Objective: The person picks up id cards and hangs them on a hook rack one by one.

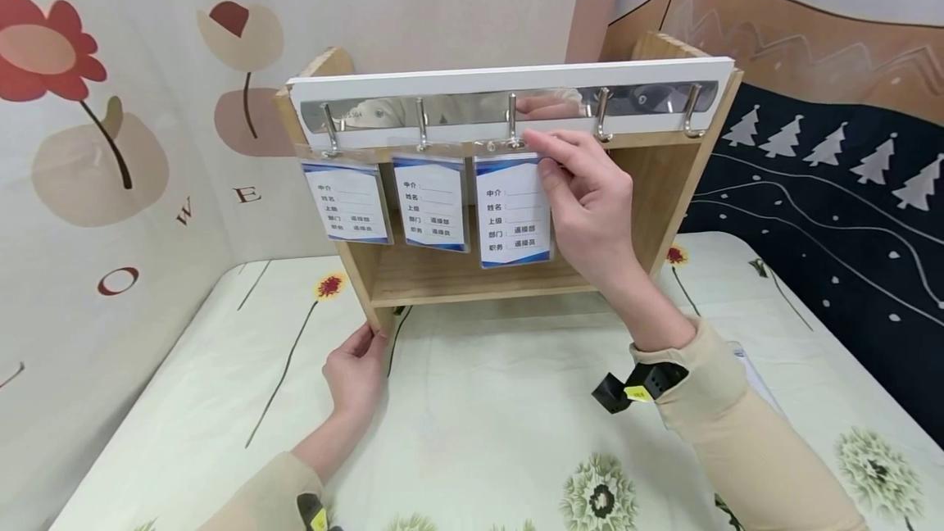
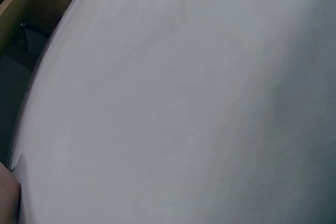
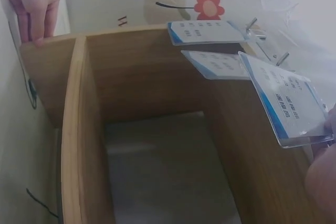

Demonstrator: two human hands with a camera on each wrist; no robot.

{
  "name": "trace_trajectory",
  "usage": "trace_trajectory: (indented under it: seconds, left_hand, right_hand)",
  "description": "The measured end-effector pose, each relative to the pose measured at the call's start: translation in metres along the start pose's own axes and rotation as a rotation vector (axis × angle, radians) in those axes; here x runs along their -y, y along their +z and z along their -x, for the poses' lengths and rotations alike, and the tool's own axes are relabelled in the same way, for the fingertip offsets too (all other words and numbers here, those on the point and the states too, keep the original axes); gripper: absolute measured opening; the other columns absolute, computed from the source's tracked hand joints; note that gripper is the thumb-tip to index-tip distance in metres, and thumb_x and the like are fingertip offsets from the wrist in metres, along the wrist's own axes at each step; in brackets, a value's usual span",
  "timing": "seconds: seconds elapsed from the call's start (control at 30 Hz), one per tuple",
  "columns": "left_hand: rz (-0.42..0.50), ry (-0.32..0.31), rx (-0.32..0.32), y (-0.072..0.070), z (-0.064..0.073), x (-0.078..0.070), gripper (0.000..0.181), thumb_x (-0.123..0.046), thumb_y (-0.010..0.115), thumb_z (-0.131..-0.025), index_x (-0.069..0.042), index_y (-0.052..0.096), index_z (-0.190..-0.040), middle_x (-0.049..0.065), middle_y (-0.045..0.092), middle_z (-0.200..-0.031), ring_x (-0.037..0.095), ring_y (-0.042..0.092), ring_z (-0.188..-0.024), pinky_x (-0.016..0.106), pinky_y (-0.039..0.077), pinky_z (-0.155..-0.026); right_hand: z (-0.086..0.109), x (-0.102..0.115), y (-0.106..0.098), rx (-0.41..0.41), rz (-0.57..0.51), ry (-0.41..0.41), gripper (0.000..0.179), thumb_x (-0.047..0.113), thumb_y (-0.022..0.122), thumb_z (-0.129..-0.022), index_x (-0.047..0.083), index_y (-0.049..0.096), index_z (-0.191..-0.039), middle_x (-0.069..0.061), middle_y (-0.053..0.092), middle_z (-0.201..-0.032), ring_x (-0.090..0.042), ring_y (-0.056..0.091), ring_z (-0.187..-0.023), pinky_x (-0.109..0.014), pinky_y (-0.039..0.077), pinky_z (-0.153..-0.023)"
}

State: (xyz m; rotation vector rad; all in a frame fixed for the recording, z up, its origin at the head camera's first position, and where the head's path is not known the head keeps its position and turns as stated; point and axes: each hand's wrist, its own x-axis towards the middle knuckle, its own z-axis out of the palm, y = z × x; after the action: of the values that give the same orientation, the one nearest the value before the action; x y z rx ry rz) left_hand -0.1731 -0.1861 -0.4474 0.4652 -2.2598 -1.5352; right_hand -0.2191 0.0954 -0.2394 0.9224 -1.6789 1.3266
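Observation:
Near the middle hook of a metal hook strip [image 1: 450,111], my right hand [image 1: 590,207] pinches the top right edge of a clear-sleeved badge card [image 1: 514,215]. Its index finger reaches up beside the hook; the right wrist view shows the same card [image 3: 286,100] tilted at the fingers. Two similar badge cards, one on the far left [image 1: 350,203] and one beside it [image 1: 431,203], hang from the first two hooks. Low on the left, my left hand [image 1: 356,375] holds the bottom corner of the wooden shelf's side panel [image 1: 365,293]. The left wrist view shows mostly blurred cloth.
The wooden shelf [image 1: 479,295] stands on a flowered cloth [image 1: 472,400], with the white hook board across its upper front. Two further hooks [image 1: 692,111] on the right hold nothing. Partly behind my right sleeve lies a flat clear-edged item [image 1: 752,371]. Printed curtains surround the table.

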Motion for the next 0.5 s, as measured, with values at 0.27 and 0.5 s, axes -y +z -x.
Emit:
trace_trajectory:
  seconds: [0.27,0.5]
  left_hand:
    - [0.021,-0.001,-0.011,-0.0007,0.0000,0.0000,0.036,-0.012,0.063,-0.101,0.002,0.065,-0.134,0.020,0.069,-0.124,0.031,0.067,-0.116,0.004,0.048,-0.075]
    - [0.021,0.011,-0.008,-0.0002,-0.0006,0.0012,0.037,-0.013,0.063,-0.101,0.002,0.064,-0.135,0.019,0.069,-0.125,0.031,0.068,-0.116,0.008,0.051,-0.079]
  right_hand:
    - [-0.0021,0.0069,0.0000,0.011,-0.003,0.070,0.029,-0.011,0.056,-0.099,-0.007,0.070,-0.124,-0.018,0.068,-0.118,-0.012,0.062,-0.096,-0.016,0.047,-0.069]
    - [-0.0024,0.0085,0.0001,0.034,-0.004,0.233,0.032,-0.011,0.054,-0.100,-0.004,0.070,-0.126,-0.010,0.068,-0.122,-0.012,0.061,-0.103,-0.017,0.050,-0.078]
